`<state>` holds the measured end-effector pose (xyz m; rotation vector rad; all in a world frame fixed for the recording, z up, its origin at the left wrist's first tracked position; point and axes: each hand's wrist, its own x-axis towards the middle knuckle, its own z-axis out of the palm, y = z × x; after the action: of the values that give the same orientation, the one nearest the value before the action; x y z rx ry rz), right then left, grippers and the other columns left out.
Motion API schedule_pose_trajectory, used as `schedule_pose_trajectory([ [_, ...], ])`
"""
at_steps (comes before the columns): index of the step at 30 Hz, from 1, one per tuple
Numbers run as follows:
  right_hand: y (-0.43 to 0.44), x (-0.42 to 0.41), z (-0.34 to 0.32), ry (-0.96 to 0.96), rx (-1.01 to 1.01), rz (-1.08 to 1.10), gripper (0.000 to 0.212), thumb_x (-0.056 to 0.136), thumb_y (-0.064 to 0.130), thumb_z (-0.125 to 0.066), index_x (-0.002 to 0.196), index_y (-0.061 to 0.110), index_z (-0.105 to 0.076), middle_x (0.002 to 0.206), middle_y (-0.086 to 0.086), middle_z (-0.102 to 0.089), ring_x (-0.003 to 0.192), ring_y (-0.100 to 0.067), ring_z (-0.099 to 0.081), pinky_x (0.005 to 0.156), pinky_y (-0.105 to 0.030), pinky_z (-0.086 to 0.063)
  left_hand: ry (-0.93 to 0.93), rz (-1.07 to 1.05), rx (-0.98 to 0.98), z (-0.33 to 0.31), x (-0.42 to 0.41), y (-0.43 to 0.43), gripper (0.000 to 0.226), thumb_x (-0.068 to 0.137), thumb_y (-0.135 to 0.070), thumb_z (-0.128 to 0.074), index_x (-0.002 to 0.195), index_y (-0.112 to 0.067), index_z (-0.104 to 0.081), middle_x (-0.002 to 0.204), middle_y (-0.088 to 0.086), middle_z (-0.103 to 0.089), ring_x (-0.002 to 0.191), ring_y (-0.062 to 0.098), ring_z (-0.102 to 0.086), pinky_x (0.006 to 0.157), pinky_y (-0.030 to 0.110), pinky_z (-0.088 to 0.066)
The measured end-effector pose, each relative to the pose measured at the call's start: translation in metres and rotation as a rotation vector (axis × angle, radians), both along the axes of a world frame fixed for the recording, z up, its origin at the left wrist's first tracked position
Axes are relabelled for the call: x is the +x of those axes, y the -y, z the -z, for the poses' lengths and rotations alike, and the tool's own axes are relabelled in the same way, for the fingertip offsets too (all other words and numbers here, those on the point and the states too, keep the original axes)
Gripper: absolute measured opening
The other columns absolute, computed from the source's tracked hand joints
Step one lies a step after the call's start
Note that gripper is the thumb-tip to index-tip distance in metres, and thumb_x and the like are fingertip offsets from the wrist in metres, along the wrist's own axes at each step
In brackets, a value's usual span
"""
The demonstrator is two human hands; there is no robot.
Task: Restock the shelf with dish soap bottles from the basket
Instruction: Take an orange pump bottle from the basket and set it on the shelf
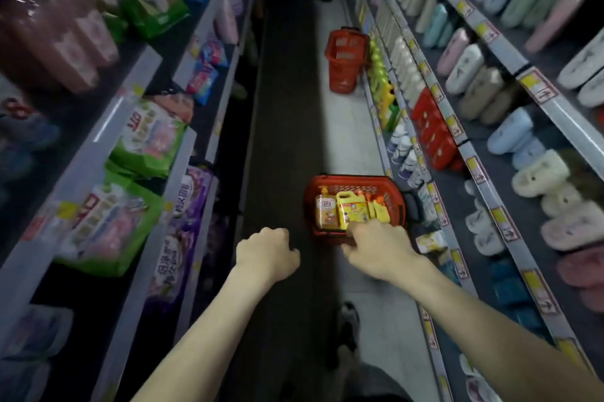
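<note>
Aisle floor (354,140): I log two red baskets standing on it. Near basket (353,179) sits just beside the right shelf (480,172); far basket (343,64) stands upright beside the same shelf. Slippers (539,172) lie on its tiers.

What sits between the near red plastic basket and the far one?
Only bare aisle floor between near red plastic basket and far red basket, head view.
</note>
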<state>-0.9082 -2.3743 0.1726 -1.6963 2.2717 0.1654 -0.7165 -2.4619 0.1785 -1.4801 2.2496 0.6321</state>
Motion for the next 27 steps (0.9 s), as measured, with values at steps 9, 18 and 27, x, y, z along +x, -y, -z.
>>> schedule_pose_trajectory([
  [9, 0.066, -0.093, 0.072, 0.116, 0.151, 0.030, 0.038, 0.096, 0.050, -0.057, 0.122, 0.023, -0.066, 0.120, -0.005, -0.071, 0.112, -0.032, -0.069, 0.083, -0.037, -0.052, 0.109, 0.035, 0.097, 0.057, -0.103, 0.073, 0.047, 0.104, -0.042, -0.050, 0.146, -0.021, -0.056, 0.133, 0.006, -0.066, 0.122, 0.031, -0.065, 0.089, 0.040, -0.047],
  [18, 0.148, -0.155, 0.124, 0.156, 0.223, 0.016, 0.042, 0.098, 0.047, -0.056, 0.131, 0.020, -0.056, 0.122, -0.007, -0.069, 0.114, -0.032, -0.068, 0.082, -0.038, -0.048, 0.153, 0.057, 0.181, 0.113, -0.186, 0.154, 0.042, 0.101, -0.040, -0.050, 0.138, -0.021, -0.059, 0.129, 0.008, -0.068, 0.121, 0.034, -0.066, 0.091, 0.042, -0.047],
  [27, 0.248, -0.175, 0.187, 0.138, 0.309, 0.096, 0.041, 0.097, 0.040, -0.054, 0.129, 0.015, -0.058, 0.120, -0.006, -0.069, 0.110, -0.030, -0.067, 0.075, -0.036, -0.043, 0.118, 0.127, 0.261, 0.195, -0.224, 0.265, 0.033, 0.100, -0.040, -0.051, 0.124, -0.020, -0.061, 0.122, 0.009, -0.069, 0.116, 0.035, -0.067, 0.093, 0.044, -0.047],
])
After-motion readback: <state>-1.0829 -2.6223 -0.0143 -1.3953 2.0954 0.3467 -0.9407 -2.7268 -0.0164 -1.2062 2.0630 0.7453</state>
